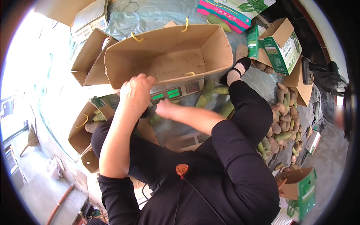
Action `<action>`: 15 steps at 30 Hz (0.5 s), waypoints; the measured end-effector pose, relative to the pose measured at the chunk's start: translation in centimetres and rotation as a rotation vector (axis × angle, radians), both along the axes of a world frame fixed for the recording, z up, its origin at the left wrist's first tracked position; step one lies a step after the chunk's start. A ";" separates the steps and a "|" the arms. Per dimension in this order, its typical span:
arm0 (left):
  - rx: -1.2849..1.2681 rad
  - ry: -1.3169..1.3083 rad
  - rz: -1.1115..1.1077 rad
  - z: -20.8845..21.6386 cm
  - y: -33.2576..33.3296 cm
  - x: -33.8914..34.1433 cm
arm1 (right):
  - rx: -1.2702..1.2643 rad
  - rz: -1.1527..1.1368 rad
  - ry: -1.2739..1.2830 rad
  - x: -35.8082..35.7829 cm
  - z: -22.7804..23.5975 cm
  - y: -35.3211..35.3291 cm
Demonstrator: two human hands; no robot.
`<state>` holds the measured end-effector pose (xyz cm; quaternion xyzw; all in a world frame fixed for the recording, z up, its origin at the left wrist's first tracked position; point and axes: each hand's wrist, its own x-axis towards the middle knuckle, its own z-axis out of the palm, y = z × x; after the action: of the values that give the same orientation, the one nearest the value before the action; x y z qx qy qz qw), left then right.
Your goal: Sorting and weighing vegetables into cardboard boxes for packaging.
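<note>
An open cardboard box (174,56) with yellow rope handles rests on a digital scale (180,92) with green lit displays. Its inside shows bare brown card. My left hand (137,92) grips the box's near rim at the left corner. Just in front of the scale's display is my right hand (165,108), fingers curled in; anything inside them is hidden. Long green gourds (205,93) lie right of the scale, close to my foot.
Potato-like tubers and green gourds (285,120) are heaped at my right. Another cardboard box (88,56) stands left of the open one, and a box with produce (80,123) is by my left knee. Printed cartons (281,48) sit back right. A second scale (90,18) is far left.
</note>
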<state>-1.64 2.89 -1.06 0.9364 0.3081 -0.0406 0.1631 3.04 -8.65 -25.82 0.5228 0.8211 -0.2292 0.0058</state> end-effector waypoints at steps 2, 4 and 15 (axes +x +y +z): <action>0.011 0.044 -0.011 0.3 0.1 -0.5 | -0.063 -0.083 -0.010 -2.6 -1.2 -0.4; 0.018 0.085 -0.028 0.5 0.1 -0.4 | -0.048 -0.073 -0.001 -3.6 -3.5 -1.5; -0.003 0.094 -0.001 0.9 -0.1 0.1 | -0.094 -0.102 -0.194 -4.5 -6.6 -4.6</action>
<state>-1.50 2.83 -0.18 0.9334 0.3147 -0.0852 0.1501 -1.42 -13.27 -32.45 0.5829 0.7773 -0.2155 0.0980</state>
